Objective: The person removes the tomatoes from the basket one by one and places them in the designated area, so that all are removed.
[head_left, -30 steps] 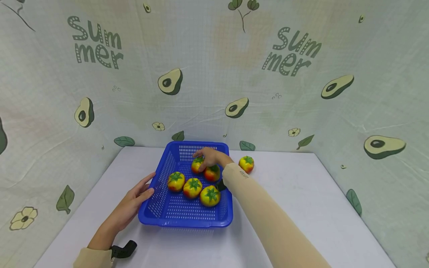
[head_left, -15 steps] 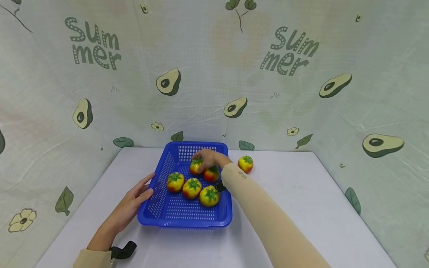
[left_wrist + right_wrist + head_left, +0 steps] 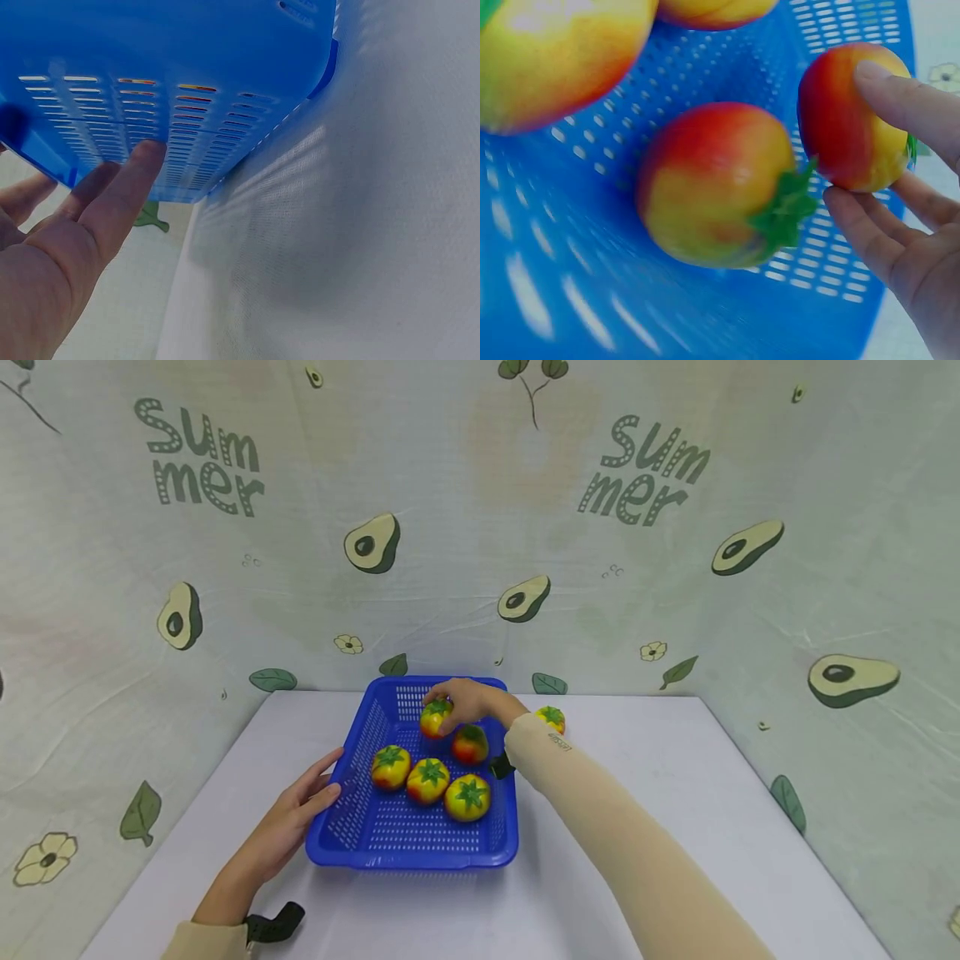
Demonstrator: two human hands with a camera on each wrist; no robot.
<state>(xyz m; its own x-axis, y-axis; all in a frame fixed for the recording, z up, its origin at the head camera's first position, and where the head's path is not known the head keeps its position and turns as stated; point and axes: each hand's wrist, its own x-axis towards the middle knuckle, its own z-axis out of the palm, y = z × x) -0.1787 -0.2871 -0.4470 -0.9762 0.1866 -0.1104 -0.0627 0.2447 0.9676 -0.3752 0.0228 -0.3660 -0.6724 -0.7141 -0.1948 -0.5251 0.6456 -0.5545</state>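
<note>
In the head view my right hand (image 3: 468, 700) grips a yellow-red tomato (image 3: 435, 720) with a green leafy top over the back of the blue basket (image 3: 405, 862). The right wrist view shows the thumb on one side of this tomato (image 3: 847, 120) and fingers on the other. A redder tomato (image 3: 470, 745) sits in the basket just below that hand. Three more tomatoes, one of them at the left (image 3: 391, 767), lie in a row in front of it. My left hand (image 3: 296, 810) touches the basket's left side, its fingers fairly straight against the slotted outer wall (image 3: 247, 67).
Another tomato (image 3: 552, 717) lies on the white table (image 3: 645, 793) right of the basket, partly hidden by my right sleeve. A printed cloth (image 3: 450, 527) hangs behind and along the sides of the table.
My right hand has risen a little with the tomato it grips, away from the redder one beside it. The left hand and basket have stayed put.
</note>
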